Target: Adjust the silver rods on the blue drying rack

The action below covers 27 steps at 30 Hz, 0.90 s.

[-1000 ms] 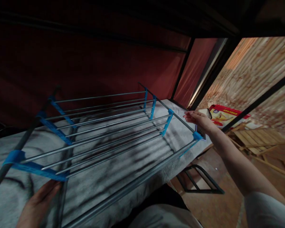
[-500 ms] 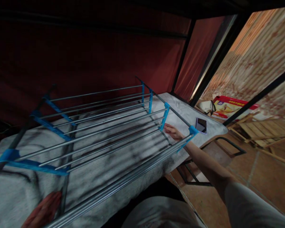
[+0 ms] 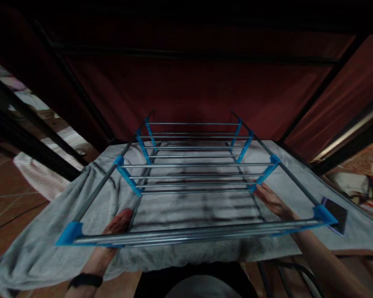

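A rack of grey metal tubes (image 3: 192,165) with blue plastic brackets (image 3: 129,180) lies on its back on a grey blanket (image 3: 217,254) spread over a table. My left hand (image 3: 116,223) reaches under the near bars, fingers stretched out flat against the lower left tube. A dark band (image 3: 85,280) circles that wrist. On the other side, my right hand (image 3: 272,200) has its fingers extended, with the tips at the lower end of a blue bracket (image 3: 267,174). The near bars cross in front of both forearms.
A phone (image 3: 336,215) lies on the blanket at the right. Behind the table hangs dark red sheeting (image 3: 205,91) between black frame posts (image 3: 81,95). Pale striped cloth (image 3: 46,178) lies at the left, and a black chair frame (image 3: 286,269) stands below the right edge.
My view has swung left, so the rack now appears straight ahead. Both hands remain at about the same places by the rack's lower tubes.
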{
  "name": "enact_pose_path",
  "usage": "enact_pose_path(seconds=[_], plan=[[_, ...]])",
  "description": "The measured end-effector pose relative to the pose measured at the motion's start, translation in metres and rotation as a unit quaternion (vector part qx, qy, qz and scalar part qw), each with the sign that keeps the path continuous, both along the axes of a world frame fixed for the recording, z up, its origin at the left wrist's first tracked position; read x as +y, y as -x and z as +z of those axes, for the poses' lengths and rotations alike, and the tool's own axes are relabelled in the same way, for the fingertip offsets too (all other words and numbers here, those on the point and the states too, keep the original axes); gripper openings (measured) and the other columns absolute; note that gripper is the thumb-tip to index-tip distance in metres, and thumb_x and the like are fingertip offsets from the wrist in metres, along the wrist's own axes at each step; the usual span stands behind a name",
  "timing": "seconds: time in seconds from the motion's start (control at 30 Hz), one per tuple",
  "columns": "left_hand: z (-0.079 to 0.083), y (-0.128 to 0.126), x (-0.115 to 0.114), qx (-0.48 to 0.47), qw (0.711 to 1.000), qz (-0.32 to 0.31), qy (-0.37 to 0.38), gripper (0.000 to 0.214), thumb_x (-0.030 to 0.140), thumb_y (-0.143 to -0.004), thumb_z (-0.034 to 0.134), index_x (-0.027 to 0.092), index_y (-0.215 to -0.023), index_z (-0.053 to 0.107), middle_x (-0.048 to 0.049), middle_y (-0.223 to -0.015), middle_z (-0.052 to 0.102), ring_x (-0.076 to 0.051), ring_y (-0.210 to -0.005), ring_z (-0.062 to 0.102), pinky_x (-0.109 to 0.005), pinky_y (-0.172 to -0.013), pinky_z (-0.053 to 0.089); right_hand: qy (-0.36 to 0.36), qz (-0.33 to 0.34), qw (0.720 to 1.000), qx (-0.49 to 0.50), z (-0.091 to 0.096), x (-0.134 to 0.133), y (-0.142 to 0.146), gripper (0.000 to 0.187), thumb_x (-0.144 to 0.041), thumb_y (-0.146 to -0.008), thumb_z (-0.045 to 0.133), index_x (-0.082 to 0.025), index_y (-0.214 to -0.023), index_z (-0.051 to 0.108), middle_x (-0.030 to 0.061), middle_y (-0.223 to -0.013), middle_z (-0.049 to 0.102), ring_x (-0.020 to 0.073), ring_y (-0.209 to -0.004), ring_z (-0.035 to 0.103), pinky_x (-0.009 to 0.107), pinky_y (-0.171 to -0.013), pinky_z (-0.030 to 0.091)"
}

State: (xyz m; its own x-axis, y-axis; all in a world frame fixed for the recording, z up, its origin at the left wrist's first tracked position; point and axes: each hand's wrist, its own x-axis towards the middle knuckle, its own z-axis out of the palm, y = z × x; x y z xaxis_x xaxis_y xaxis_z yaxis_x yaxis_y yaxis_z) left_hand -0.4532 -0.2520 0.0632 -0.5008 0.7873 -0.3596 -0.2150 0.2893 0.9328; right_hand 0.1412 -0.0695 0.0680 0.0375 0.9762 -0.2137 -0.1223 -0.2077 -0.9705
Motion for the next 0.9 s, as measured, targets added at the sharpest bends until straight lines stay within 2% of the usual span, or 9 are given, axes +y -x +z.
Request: enact_pose_path(seconds=[0.2, 0.33, 0.47, 0.63, 0.8, 0.9], plan=[[-0.004, -0.007, -0.001, -0.012, 1.0, 0.003, -0.017, 0.04, 0.038, -0.067, 0.074, 0.022, -0.104, 0.072, -0.0074, -0.129, 0.07, -0.031, -0.133, 0.056, -0.04, -0.113, 0.047, 0.032, 0.008, 0.999, -0.016, -0.017, 0.024, -0.019, 0.025, -0.041, -0.077, 0.077, -0.032, -0.099, 0.072, 0.0035, -0.116, 0.072, 0.0229, -0.113, 0.068, 0.036, -0.106, 0.052], [-0.004, -0.008, 0.002, -0.053, 0.998, 0.014, 0.024, 0.038, 0.028, -0.07, 0.075, 0.021, -0.107, 0.073, -0.008, -0.131, 0.069, -0.031, -0.134, 0.055, -0.038, -0.109, 0.051, 0.049, -0.015, 0.998, -0.023, -0.025, 0.027, -0.021, 0.022, -0.039, -0.078, 0.075, -0.031, -0.099, 0.071, 0.0028, -0.115, 0.073, 0.0221, -0.111, 0.069, 0.035, -0.103, 0.054], [0.0, -0.011, 0.001, -0.056, 0.998, 0.025, 0.011, 0.036, 0.025, -0.07, 0.073, 0.023, -0.106, 0.073, -0.0056, -0.129, 0.071, -0.029, -0.134, 0.055, -0.036, -0.107, 0.053, 0.048, -0.026, 0.998, -0.013, -0.024, 0.025, -0.02, 0.022, -0.036, -0.08, 0.074, -0.03, -0.1, 0.07, 0.0038, -0.115, 0.072, 0.022, -0.109, 0.07, 0.034, -0.101, 0.056], [-0.004, -0.014, 0.004, -0.065, 0.997, 0.025, -0.021, 0.044, 0.027, -0.066, 0.08, 0.022, -0.109, 0.074, -0.0069, -0.13, 0.07, -0.029, -0.135, 0.054, -0.034, -0.111, 0.049, 0.037, -0.006, 0.999, -0.002, -0.019, 0.025, -0.026, 0.024, -0.035, -0.078, 0.076, -0.032, -0.101, 0.07, 0.0024, -0.116, 0.072, 0.0212, -0.109, 0.07, 0.034, -0.103, 0.055], [-0.013, -0.019, 0.011, -0.092, 0.994, 0.048, -0.046, 0.05, 0.031, -0.058, 0.085, 0.018, -0.105, 0.075, -0.0117, -0.128, 0.071, -0.033, -0.134, 0.055, -0.04, -0.116, 0.043, 0.042, -0.021, 0.999, -0.001, -0.023, 0.032, -0.035, 0.024, -0.034, -0.07, 0.08, -0.031, -0.091, 0.069, 0.0019, -0.107, 0.073, 0.0231, -0.109, 0.07, 0.038, -0.106, 0.053], [-0.015, -0.022, 0.01, -0.104, 0.992, 0.044, -0.063, 0.053, 0.035, -0.06, 0.085, 0.016, -0.108, 0.074, -0.0138, -0.129, 0.07, -0.034, -0.133, 0.056, -0.042, -0.118, 0.04, 0.05, -0.016, 0.999, -0.01, -0.027, 0.035, -0.038, 0.025, -0.034, -0.068, 0.079, -0.033, -0.091, 0.068, 0.0013, -0.11, 0.072, 0.024, -0.113, 0.068, 0.039, -0.105, 0.052]])
